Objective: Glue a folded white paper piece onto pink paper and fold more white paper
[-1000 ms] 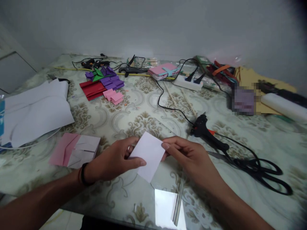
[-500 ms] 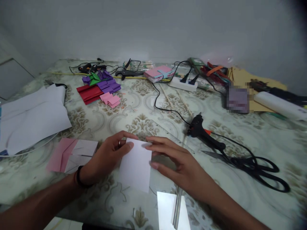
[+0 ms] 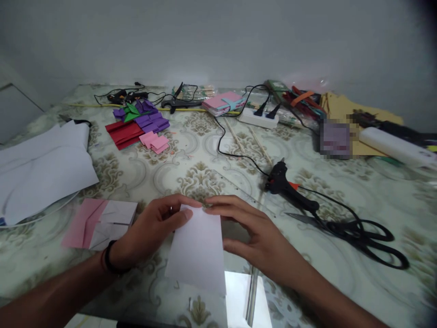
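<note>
A white piece of paper (image 3: 198, 255) is tilted in front of me, above the patterned tabletop. My left hand (image 3: 160, 223) pinches its upper left corner, thumb on the near face and fingers behind. My right hand (image 3: 247, 232) has its fingers stretched along the upper right corner, fingertips touching the edge; its thumb lies apart, by the paper's right side. Left of my left wrist lies a folded pink and white paper (image 3: 99, 223).
A black glue gun (image 3: 290, 189) and black-handled scissors (image 3: 358, 234) lie at right. White sheets (image 3: 48, 168) cover the left side. Folded red paper (image 3: 124, 133), purple paper (image 3: 152, 120) and pink paper (image 3: 155, 141) sit behind, near a white power strip (image 3: 258, 118).
The white paper shows a longer face, its lower edge now nearer me. Both hands have shifted slightly, with the right thumb a little lower beside the paper.
</note>
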### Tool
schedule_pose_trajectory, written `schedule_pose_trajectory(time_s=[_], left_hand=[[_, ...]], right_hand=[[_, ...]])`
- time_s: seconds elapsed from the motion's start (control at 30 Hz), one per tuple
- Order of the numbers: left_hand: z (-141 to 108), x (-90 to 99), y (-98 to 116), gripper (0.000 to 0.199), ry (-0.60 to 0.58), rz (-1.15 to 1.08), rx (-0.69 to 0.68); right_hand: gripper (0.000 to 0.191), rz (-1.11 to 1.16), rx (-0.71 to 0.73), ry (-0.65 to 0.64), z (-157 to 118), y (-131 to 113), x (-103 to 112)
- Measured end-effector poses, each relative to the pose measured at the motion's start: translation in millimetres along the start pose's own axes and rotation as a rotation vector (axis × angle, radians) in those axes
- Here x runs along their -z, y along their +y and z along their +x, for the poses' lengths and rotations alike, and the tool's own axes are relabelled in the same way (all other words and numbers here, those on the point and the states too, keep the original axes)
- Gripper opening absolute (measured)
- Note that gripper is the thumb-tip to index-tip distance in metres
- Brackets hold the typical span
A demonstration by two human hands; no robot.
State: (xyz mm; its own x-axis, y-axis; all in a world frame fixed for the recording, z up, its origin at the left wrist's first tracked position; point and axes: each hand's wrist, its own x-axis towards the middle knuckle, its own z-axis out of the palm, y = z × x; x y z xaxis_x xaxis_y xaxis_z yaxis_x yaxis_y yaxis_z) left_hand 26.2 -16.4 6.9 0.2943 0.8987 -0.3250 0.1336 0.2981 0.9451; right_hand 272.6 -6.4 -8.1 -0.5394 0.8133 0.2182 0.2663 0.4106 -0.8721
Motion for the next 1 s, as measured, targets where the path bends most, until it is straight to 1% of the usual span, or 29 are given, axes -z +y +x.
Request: schedule_pose_trajectory(time_s=[0.1,0.17,0.23,0.3,0.37,0.43,0.5,0.57,0.67,0.73,0.8,0.83,0.9,1.0], left_hand=[[-2.8,-0.5,2.0,0.036,-0.096,-0.137,-0.015],[-4.0,0.8,1.1,0.048,-0.183,-0.173,-0.039],[-4.3,2.4,-0.3,0.060,-0.245,-0.134,-0.081],[-3.9,2.8,-1.0,0.064,-0.269,-0.061,-0.130],[-3.0,1.3,-0.9,0.055,-0.243,0.044,-0.146],[-2.0,-1.6,-1.2,0.040,-0.183,0.161,-0.108],[-1.2,-4.4,-2.6,0.030,-0.119,0.239,-0.067],[-0.8,-6.1,-4.9,0.026,-0.101,0.249,-0.038],[-1.0,-6.7,-8.2,0.024,-0.122,0.197,-0.022],[-1.3,-6.5,-10.0,0.026,-0.096,0.190,-0.025],[-1.4,-6.5,-11.3,0.026,-0.053,0.196,-0.035],[-1.3,-6.5,-11.7,0.025,-0.049,0.194,-0.039],[-0.9,-6.9,-11.7,0.021,-0.094,0.186,-0.036],[-0.1,-7.9,-9.6,0.020,-0.208,0.206,-0.007]], right_hand=[[0.027,0.018,0.025,0.062,0.0,0.4,-0.7],[0.018,0.032,0.026,0.103,0.3,-2.0,-0.1],[0.015,0.013,-0.035,0.127,0.7,-5.5,0.6],[0.022,-0.033,-0.137,0.135,0.8,-8.5,0.3],[0.027,-0.061,-0.215,0.130,0.4,-10.5,-1.4],[0.030,-0.055,-0.253,0.098,-0.2,-11.6,-4.2],[0.030,-0.012,-0.275,0.057,-0.8,-12.5,-7.4],[0.029,0.054,-0.302,0.030,-1.1,-13.4,-10.2],[0.028,0.131,-0.345,0.025,-0.8,-14.5,-13.2],[0.028,0.157,-0.363,0.021,-0.4,-15.0,-14.6],[0.024,0.174,-0.368,0.013,-0.1,-15.3,-15.5],[0.022,0.181,-0.369,0.013,0.1,-15.3,-15.6],[0.021,0.200,-0.368,0.032,0.3,-14.8,-15.1],[0.025,0.225,-0.373,0.059,0.4,-13.0,-13.5]])
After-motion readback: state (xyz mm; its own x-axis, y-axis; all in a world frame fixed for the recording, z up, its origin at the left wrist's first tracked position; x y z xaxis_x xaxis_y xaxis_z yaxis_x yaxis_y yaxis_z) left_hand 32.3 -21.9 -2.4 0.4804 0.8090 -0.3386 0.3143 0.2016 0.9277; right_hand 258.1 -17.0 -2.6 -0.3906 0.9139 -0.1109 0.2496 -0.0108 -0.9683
